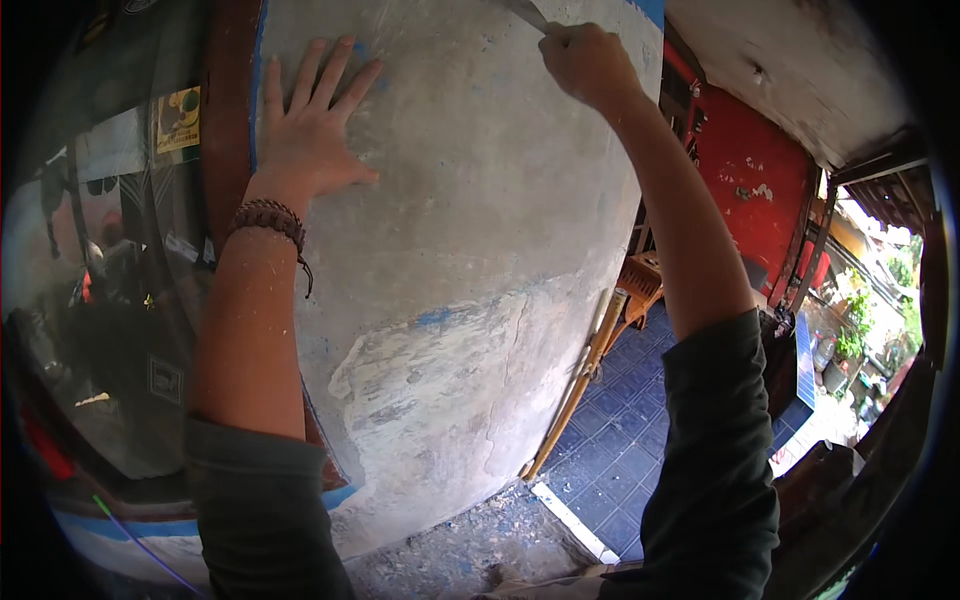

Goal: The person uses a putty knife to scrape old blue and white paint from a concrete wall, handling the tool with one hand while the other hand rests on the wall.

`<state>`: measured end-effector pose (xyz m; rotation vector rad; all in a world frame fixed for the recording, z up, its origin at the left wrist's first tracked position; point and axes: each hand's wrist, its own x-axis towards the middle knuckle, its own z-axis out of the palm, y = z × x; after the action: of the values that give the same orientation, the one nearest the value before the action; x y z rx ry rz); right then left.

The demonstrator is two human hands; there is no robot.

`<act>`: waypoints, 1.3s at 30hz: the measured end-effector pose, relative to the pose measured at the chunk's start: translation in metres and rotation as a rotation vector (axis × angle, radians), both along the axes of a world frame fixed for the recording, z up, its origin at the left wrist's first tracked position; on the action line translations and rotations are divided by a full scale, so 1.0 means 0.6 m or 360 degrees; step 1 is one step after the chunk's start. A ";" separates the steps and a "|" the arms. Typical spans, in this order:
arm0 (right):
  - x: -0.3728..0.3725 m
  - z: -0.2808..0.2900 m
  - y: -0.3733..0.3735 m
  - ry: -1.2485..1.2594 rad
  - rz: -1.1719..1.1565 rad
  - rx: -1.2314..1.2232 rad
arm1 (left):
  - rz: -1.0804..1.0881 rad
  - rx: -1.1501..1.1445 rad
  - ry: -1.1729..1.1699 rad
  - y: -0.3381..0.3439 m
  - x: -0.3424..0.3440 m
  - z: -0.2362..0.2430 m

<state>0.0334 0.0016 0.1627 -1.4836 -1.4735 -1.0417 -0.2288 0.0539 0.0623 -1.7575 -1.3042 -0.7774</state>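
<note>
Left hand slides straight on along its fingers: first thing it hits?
Nothing but more grey wall: the left hand points up along it, and the way looks free to the picture's top edge. Palm contact is hard to judge from this view.

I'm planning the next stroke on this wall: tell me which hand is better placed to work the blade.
Likely the right hand: it holds the grey-bladed tool, raised at the grey wall. The left hand holds no tool; it lies spread against the wall, perhaps for bracing.
</note>
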 end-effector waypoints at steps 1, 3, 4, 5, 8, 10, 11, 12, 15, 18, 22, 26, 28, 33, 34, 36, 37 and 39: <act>-0.006 -0.012 -0.003 0.0075 -0.0002 0.0002 | 0.0013 0.0000 -0.0008 0.000 0.000 0.001; -0.017 -0.006 -0.001 0.0148 0.0003 0.0008 | 0.0008 0.0009 -0.0017 0.003 0.002 0.002; -0.022 0.013 -0.006 0.0157 -0.0027 0.0042 | -0.0004 0.0009 -0.0021 0.003 0.005 0.002; -0.027 0.026 -0.009 0.0166 -0.0057 0.0075 | -0.0004 0.0011 -0.0019 0.002 0.007 0.003; -0.001 0.032 0.011 0.0095 -0.0097 0.0084 | -0.0023 0.0022 -0.0012 0.002 0.008 0.004; 0.005 0.017 0.033 -0.0018 -0.0150 -0.0020 | 0.0014 0.0032 -0.0013 0.006 -0.005 -0.002; 0.005 0.001 0.030 0.0037 -0.0054 0.0128 | 0.0014 0.0036 -0.0021 0.005 -0.004 -0.001; 0.001 -0.007 0.026 0.0093 0.0043 0.0275 | 0.0020 -0.0007 -0.0015 0.001 -0.001 0.001; 0.010 0.057 0.009 0.0128 -0.0106 0.0084 | -0.0018 -0.0010 0.0005 -0.003 0.013 0.008; -0.011 0.009 0.000 -0.0093 -0.0020 0.0209 | -0.0008 0.0022 -0.0006 0.009 -0.004 -0.002; 0.030 0.029 0.025 -0.0399 -0.0065 0.0353 | -0.0040 0.0092 -0.0008 0.008 -0.001 0.003; -0.023 0.045 0.000 0.0217 -0.0061 0.0151 | -0.0017 -0.0003 0.0003 0.004 0.008 0.002; -0.026 0.025 -0.004 0.0090 -0.0100 0.0117 | -0.0008 0.0001 -0.0015 0.005 0.002 0.002; 0.008 0.065 0.027 -0.0349 -0.0243 0.0351 | -0.0062 0.0026 0.0007 0.003 0.005 0.004; -0.007 0.069 0.022 -0.0100 -0.0145 0.0300 | -0.0062 0.0036 0.0009 0.006 0.002 0.002; -0.014 0.065 0.029 0.0145 -0.0039 0.0242 | -0.0047 0.0020 -0.0004 0.009 -0.005 -0.002; 0.006 0.057 0.042 -0.0028 -0.0083 0.0272 | -0.0055 0.0017 -0.0007 0.007 -0.006 -0.003; 0.028 0.063 0.061 -0.0211 -0.0110 0.0311 | -0.0051 0.0003 -0.0009 -0.002 -0.006 -0.002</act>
<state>0.0504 0.0385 0.2006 -1.3562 -1.3747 -1.3089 -0.2324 0.0526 0.0614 -1.7796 -1.2815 -0.8014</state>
